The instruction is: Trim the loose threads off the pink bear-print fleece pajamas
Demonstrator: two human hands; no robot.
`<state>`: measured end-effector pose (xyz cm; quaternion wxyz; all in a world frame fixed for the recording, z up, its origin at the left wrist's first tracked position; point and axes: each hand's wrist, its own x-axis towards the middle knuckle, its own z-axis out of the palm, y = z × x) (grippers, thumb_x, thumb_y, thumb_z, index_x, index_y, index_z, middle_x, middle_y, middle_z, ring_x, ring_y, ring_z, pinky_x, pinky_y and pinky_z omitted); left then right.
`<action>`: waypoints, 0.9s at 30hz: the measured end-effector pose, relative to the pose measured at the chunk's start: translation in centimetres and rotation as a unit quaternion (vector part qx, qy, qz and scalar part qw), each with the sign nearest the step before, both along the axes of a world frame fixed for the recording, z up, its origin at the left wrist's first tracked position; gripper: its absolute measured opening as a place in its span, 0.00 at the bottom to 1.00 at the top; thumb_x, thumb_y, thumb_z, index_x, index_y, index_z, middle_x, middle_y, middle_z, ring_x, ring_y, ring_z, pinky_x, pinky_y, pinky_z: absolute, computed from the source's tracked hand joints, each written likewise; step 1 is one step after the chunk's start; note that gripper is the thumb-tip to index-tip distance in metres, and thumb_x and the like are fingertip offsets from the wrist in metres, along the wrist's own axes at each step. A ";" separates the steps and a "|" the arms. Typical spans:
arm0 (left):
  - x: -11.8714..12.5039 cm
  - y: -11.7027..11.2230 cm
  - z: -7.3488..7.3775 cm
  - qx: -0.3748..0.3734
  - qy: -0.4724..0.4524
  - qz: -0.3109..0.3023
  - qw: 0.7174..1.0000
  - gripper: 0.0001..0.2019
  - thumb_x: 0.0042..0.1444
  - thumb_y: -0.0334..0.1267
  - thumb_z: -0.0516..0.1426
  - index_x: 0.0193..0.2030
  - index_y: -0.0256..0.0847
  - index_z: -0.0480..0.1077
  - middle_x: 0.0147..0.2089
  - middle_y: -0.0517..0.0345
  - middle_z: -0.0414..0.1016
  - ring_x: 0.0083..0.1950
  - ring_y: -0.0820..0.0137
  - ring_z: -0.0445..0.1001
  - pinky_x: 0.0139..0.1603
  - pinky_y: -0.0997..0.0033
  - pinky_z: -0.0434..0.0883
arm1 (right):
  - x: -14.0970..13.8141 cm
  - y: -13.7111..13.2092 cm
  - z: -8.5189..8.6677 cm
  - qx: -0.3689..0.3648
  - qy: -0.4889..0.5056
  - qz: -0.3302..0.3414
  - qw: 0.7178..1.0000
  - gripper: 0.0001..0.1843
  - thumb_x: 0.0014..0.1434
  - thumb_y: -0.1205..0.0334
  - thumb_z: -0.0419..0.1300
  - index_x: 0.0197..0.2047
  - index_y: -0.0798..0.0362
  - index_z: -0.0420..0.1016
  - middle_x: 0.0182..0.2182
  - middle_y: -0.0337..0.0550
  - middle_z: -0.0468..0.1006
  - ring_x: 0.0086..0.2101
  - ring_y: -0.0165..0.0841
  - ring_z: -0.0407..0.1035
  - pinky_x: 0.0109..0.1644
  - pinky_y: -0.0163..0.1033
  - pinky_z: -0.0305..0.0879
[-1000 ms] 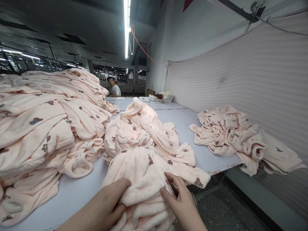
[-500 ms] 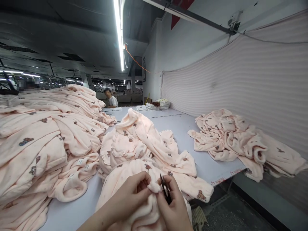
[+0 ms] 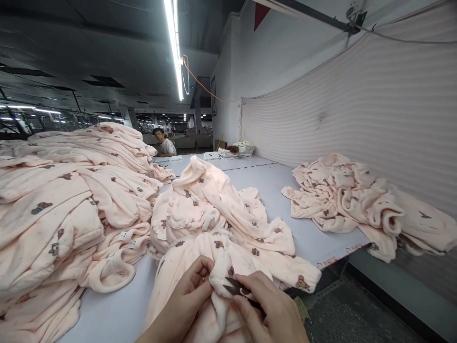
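A pale pink fleece garment [image 3: 193, 267] with small brown bear prints lies in front of me on the table. My left hand [image 3: 185, 300] pinches a fold of it between thumb and fingers. In my right hand [image 3: 267, 305] are small dark thread snips [image 3: 238, 288], their pointed blades directed left against the pinched fold. The lower ends of the snips are hidden by my fingers. Behind the fold, the garment's ruffled part [image 3: 193, 214] and a sleeve [image 3: 300, 276] spread over the table.
A tall heap of similar garments [image 3: 67, 190] fills the left side. Another pile [image 3: 342, 195] lies at the right edge of the table [image 3: 267, 178], partly hanging over. Folded stacks [image 3: 232, 150] stand at the back, and a person [image 3: 164, 144] is beyond the table's far left.
The snips have turned from pointing upward to lying across the fold, with their tips to the left. My right hand has rolled over, and my left hand still pinches the fleece.
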<state>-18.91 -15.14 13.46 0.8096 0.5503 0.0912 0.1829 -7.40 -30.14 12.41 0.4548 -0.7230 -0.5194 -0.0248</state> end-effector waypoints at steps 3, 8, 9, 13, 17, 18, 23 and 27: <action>0.0 -0.1 -0.2 -0.054 -0.009 0.000 0.999 0.06 0.54 0.35 0.61 0.34 0.41 0.66 0.36 0.63 0.71 0.35 0.74 0.68 0.37 0.74 0.64 | -0.3 0.3 0.0 0.005 0.007 -0.025 1.000 0.10 0.63 0.58 0.53 0.44 0.45 0.74 0.35 0.40 0.78 0.34 0.34 0.74 0.34 0.33 0.67; 0.0 0.1 -0.6 -0.107 -0.029 -0.029 0.993 0.07 0.53 0.34 0.62 0.34 0.42 0.66 0.33 0.62 0.73 0.35 0.71 0.72 0.37 0.71 0.67 | -0.3 0.2 -0.4 -0.016 0.005 0.030 0.999 0.13 0.62 0.60 0.54 0.49 0.43 0.73 0.38 0.39 0.79 0.37 0.33 0.75 0.39 0.31 0.69; 0.0 0.1 -0.7 -0.115 -0.036 -0.035 0.992 0.07 0.54 0.34 0.61 0.34 0.42 0.66 0.33 0.62 0.73 0.36 0.71 0.72 0.37 0.71 0.67 | -0.3 0.3 -0.4 -0.014 0.007 0.027 1.000 0.13 0.62 0.60 0.54 0.49 0.43 0.73 0.38 0.39 0.79 0.37 0.33 0.75 0.39 0.32 0.69; 0.0 0.2 -0.8 -0.141 -0.046 -0.051 0.988 0.05 0.55 0.31 0.60 0.35 0.42 0.66 0.33 0.62 0.73 0.36 0.72 0.73 0.39 0.71 0.68 | -0.4 0.7 -0.2 0.004 0.031 0.030 0.999 0.12 0.62 0.60 0.55 0.47 0.43 0.74 0.37 0.38 0.79 0.37 0.32 0.75 0.40 0.32 0.68; 0.0 0.2 -0.7 -0.145 -0.043 -0.047 0.987 0.05 0.54 0.32 0.61 0.35 0.41 0.67 0.33 0.62 0.73 0.36 0.73 0.73 0.38 0.73 0.67 | -0.4 0.9 -0.5 0.034 0.056 0.016 0.998 0.11 0.62 0.60 0.54 0.43 0.44 0.76 0.36 0.38 0.79 0.36 0.32 0.74 0.38 0.32 0.68; 0.1 0.2 -0.7 -0.144 -0.042 -0.045 0.988 0.06 0.54 0.32 0.61 0.34 0.41 0.67 0.34 0.62 0.73 0.36 0.73 0.73 0.38 0.74 0.66 | -0.5 0.9 -0.7 0.042 0.062 0.007 0.997 0.10 0.61 0.59 0.55 0.44 0.44 0.76 0.36 0.39 0.79 0.36 0.33 0.74 0.38 0.32 0.68; -0.4 -0.4 0.0 -0.064 -0.015 0.022 0.998 0.08 0.52 0.37 0.62 0.36 0.46 0.65 0.40 0.60 0.75 0.44 0.67 0.74 0.44 0.69 0.67 | -0.7 0.9 -2.0 0.029 0.042 -0.041 0.998 0.12 0.53 0.60 0.60 0.43 0.45 0.74 0.34 0.39 0.78 0.33 0.35 0.74 0.34 0.33 0.66; -1.4 -0.3 1.2 0.151 0.077 0.126 0.977 0.15 0.45 0.33 0.61 0.43 0.47 0.73 0.45 0.57 0.75 0.52 0.60 0.69 0.55 0.66 0.63 | -0.4 1.9 -2.2 0.076 -0.002 -0.089 0.993 0.10 0.57 0.69 0.51 0.38 0.49 0.71 0.30 0.40 0.75 0.30 0.33 0.72 0.33 0.34 0.64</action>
